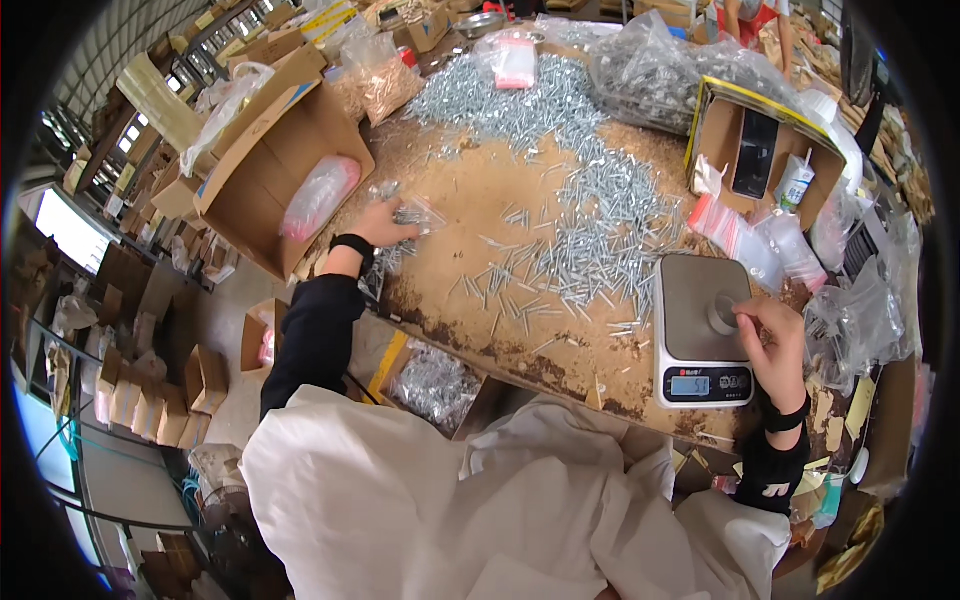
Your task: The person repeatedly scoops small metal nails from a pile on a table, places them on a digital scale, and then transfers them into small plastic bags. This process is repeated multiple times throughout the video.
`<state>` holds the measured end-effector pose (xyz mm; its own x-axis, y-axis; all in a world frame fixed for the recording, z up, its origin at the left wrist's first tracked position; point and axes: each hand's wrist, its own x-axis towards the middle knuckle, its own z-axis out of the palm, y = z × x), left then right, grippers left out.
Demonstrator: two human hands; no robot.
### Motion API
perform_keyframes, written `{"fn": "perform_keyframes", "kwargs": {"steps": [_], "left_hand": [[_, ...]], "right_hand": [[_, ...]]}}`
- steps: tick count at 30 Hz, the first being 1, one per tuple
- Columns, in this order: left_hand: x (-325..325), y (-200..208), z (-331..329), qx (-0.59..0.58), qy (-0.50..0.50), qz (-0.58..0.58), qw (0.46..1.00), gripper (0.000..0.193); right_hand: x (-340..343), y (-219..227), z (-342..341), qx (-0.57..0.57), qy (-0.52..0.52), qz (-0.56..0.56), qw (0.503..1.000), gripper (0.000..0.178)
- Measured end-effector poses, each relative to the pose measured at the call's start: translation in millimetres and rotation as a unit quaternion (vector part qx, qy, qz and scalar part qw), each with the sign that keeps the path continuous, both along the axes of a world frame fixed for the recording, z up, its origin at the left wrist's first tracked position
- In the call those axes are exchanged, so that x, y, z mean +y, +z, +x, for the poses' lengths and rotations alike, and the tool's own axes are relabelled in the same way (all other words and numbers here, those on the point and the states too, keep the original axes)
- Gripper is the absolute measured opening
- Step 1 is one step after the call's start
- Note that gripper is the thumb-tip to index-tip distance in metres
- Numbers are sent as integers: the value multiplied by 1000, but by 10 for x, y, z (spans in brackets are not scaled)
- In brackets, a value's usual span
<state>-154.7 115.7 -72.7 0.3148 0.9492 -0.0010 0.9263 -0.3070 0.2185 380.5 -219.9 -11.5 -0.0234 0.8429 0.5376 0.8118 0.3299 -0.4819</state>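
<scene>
My left hand is at the left edge of the worktable, with its fingers closed on a small clear plastic bag with metal screws in it. Over the digital scale, my right hand pinches the rim of a small clear round cup. The cup is at the right side of the scale's grey plate; whether it rests on the plate I cannot tell. A lit display shows on the scale's front. Loose silver screws spread across the table between my hands, just left of the scale.
An open carton with a bag inside stands at the left. Another box holds a phone and a white bottle. Zip bags lie behind the scale. Below the table edge sits a box of bagged hardware. A person is at the far right.
</scene>
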Motion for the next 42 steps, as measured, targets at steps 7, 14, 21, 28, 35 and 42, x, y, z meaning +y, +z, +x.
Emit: {"fn": "perform_keyframes", "kwargs": {"steps": [7,14,21,28,35,42], "left_hand": [[-1326,121,-601,-112,-53,50,991,62],[-2034,-219,-1326,-221,0,52,974,50],[-1566,15,-1483,-307,127,120,936,22],[-15,-112,-615,-131,-27,177,975,58],[397,-174,-373,-82,-7,119,989,42],[-1363,-97,-620,-114,15,191,975,28]], "right_hand": [[-48,-54,-16,-5,18,-19,1000,7],[-32,-159,63,-16,10,-42,999,8],[-22,-218,125,-12,8,-22,1000,10],[-43,-182,139,25,-15,-4,1000,9],[54,-122,108,35,-10,14,999,7],[-45,0,34,-26,19,43,999,6]]}}
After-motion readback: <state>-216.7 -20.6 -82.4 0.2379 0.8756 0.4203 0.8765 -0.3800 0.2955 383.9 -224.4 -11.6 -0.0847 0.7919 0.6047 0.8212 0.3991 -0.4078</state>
